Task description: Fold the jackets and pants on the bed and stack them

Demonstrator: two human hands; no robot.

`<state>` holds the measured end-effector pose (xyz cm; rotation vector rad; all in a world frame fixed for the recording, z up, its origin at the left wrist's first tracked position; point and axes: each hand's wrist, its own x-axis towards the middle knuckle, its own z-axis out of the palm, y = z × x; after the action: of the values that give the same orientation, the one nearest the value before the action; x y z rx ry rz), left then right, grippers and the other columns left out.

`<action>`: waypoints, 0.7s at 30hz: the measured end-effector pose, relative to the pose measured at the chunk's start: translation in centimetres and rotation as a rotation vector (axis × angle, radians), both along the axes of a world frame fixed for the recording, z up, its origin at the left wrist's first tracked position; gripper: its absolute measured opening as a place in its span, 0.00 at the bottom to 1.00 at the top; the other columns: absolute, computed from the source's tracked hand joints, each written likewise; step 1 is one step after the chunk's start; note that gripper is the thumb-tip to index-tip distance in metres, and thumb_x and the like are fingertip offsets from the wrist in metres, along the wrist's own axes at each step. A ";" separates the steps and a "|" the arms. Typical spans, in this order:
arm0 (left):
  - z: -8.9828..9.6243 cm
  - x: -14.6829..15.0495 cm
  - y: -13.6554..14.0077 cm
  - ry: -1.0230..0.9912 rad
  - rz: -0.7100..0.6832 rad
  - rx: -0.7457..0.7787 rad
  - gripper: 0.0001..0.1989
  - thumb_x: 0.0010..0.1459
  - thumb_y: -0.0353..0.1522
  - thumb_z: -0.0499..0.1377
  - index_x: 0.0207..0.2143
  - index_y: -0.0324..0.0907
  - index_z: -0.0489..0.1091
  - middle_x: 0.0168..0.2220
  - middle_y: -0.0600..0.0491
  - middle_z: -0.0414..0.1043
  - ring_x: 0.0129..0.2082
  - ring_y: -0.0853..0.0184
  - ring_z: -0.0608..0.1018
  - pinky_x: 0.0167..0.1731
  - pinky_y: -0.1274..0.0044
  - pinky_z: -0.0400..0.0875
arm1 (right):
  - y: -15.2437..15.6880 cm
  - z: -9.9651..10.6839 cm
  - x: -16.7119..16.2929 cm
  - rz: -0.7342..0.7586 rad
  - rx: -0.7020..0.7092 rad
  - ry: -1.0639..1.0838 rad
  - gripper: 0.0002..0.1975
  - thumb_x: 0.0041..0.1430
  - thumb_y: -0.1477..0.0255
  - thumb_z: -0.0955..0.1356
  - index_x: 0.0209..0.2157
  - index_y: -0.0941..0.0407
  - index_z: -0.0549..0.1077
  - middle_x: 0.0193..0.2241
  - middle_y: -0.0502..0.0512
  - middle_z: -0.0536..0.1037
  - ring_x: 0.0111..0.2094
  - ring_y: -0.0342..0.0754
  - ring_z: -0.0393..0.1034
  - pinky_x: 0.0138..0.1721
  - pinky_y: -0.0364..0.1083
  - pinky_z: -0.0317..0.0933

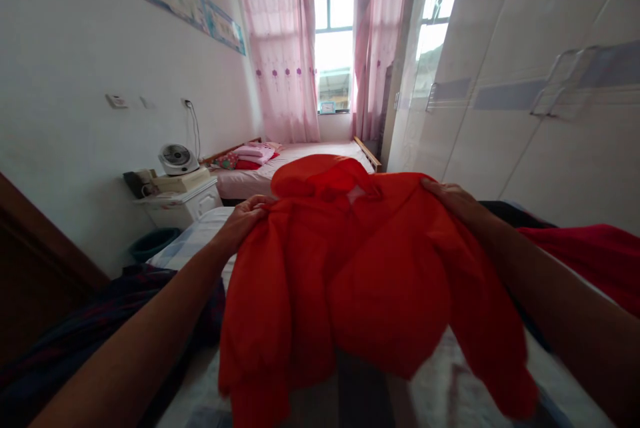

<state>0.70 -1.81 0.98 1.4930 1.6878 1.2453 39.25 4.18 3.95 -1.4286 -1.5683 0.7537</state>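
A red hooded jacket (390, 275) hangs spread between my two hands above a bed. My left hand (250, 210) pinches it at the left shoulder. At the other shoulder my right hand (447, 196) grips the cloth, its fingertips partly tucked behind the fabric. The hood (315, 171) flops away from me at the top, and both sleeves dangle toward me. The jacket's lower edge hangs over the light patterned bedsheet (445, 388).
Dark checked cloth (125, 321) lies to the left and a crimson cloth (590, 255) to the right. A white nightstand (193, 205) carries a small fan (179, 158), with a green bin (155, 243) beside it. Another bed (310, 151) stands by the window; white wardrobes (530, 155) line the right.
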 end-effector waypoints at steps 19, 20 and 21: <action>-9.5 -1.9 -4.7 0.393 0.087 -0.144 0.27 0.46 0.29 0.55 0.52 0.40 0.67 0.51 0.43 0.70 0.56 0.53 0.66 0.57 0.64 0.55 | -10.2 -13.7 -6.2 0.379 -0.604 0.339 0.20 0.51 0.56 0.68 0.36 0.59 0.70 0.33 0.55 0.76 0.34 0.47 0.72 0.28 0.42 0.67; -9.0 -2.0 -4.5 0.331 0.104 -0.126 0.25 0.45 0.29 0.54 0.49 0.41 0.68 0.47 0.45 0.73 0.53 0.54 0.69 0.54 0.65 0.59 | -10.1 -13.6 -6.5 0.399 -0.594 0.398 0.19 0.52 0.59 0.68 0.40 0.59 0.70 0.37 0.57 0.76 0.37 0.48 0.72 0.31 0.43 0.68; -8.2 -2.2 -4.4 0.252 0.122 -0.101 0.23 0.45 0.28 0.54 0.47 0.41 0.70 0.43 0.46 0.75 0.50 0.55 0.72 0.51 0.67 0.63 | -9.9 -13.2 -6.5 0.394 -0.557 0.427 0.20 0.52 0.62 0.68 0.44 0.59 0.69 0.39 0.58 0.76 0.39 0.49 0.72 0.34 0.45 0.69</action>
<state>-1.48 -6.25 -7.27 1.5576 2.0010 1.0489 32.73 -5.70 -9.29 -1.2136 -1.3630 1.7142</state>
